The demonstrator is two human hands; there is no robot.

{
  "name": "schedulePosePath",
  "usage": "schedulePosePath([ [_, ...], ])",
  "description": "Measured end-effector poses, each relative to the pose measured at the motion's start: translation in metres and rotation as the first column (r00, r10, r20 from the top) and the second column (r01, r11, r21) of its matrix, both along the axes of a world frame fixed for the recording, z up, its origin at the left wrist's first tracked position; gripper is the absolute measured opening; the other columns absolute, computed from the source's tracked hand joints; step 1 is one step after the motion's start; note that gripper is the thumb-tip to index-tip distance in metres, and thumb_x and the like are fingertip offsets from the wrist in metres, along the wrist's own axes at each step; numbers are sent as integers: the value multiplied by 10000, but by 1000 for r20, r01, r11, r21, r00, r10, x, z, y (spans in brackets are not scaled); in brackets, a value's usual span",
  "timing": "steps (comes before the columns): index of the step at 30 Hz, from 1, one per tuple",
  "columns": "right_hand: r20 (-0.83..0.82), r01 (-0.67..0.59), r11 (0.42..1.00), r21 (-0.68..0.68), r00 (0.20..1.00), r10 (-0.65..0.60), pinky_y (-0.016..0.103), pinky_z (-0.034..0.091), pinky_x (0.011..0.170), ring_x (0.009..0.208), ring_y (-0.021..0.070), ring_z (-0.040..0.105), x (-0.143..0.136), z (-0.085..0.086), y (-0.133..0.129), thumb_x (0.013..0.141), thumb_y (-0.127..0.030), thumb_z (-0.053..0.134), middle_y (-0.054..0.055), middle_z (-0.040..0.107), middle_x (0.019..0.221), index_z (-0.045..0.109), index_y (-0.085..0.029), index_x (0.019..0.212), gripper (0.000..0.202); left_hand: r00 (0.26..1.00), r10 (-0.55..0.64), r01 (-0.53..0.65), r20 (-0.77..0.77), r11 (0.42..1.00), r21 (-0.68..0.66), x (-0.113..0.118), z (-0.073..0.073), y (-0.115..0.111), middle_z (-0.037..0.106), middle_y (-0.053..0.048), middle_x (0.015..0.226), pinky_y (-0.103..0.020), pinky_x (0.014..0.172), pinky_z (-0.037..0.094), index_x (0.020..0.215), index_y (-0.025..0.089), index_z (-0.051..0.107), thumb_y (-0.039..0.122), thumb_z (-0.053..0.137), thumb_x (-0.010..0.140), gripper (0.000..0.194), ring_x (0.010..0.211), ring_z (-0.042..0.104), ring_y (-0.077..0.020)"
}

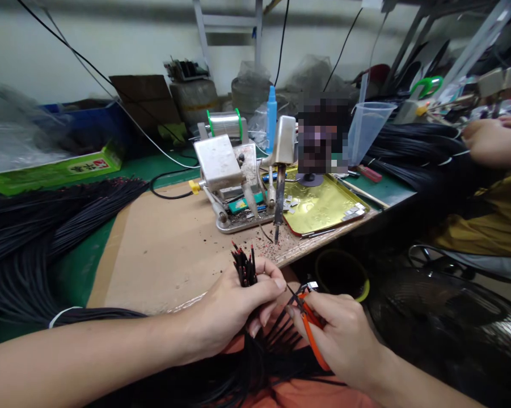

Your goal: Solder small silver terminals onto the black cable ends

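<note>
My left hand (233, 297) is wrapped round a bundle of black cables (244, 267), whose cut ends with reddish tips stick up above my fist. Its thumb and forefinger are pinched together beside the bundle. In my right hand (344, 326) is a pair of orange-handled cutters (315, 343), with dark jaws pointing toward my left fingertips. A small silvery metal piece (312, 285) shows just above the cutters; whether it is fixed to a cable I cannot tell. Lower down, more black cables hang across my lap.
A soldering stand (221, 164) with a solder spool (224, 124) stands on cardboard (153, 243). To its right lies a gold tray (323, 207) with small metal pieces. Black cable bundles (63, 226) cover the left side. A fan (451, 328) and a co-worker's hand (489, 141) are at right.
</note>
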State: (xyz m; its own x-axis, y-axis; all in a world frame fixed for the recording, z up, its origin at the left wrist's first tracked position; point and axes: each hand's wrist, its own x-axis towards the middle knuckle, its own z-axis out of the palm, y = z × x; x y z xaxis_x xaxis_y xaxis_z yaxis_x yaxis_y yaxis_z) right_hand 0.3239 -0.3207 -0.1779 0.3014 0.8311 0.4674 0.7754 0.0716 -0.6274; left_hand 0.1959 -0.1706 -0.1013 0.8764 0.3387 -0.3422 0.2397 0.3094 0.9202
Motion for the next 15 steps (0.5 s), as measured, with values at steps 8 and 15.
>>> schedulePosePath([
  [8, -96, 106, 992, -64, 989, -112, 211, 308, 473, 465, 77, 371, -17, -6, 3, 829, -169, 615, -56, 427, 524, 466, -194, 594, 280, 990, 123, -122, 63, 992, -15, -2, 1, -8, 433, 90, 514, -127, 397, 281, 782, 164, 527, 246, 680, 863, 192, 426, 344, -29],
  [15, -478, 276, 940, -200, 810, -339, 209, 310, 384, 402, 96, 404, 11, 4, 2, 926, -413, 579, -49, 438, 462, 467, -210, 614, 389, 998, 61, -63, 18, 990, 130, -8, 1, -9, 423, 82, 531, -133, 396, 244, 794, 150, 553, 321, 665, 883, 223, 437, 334, -28],
])
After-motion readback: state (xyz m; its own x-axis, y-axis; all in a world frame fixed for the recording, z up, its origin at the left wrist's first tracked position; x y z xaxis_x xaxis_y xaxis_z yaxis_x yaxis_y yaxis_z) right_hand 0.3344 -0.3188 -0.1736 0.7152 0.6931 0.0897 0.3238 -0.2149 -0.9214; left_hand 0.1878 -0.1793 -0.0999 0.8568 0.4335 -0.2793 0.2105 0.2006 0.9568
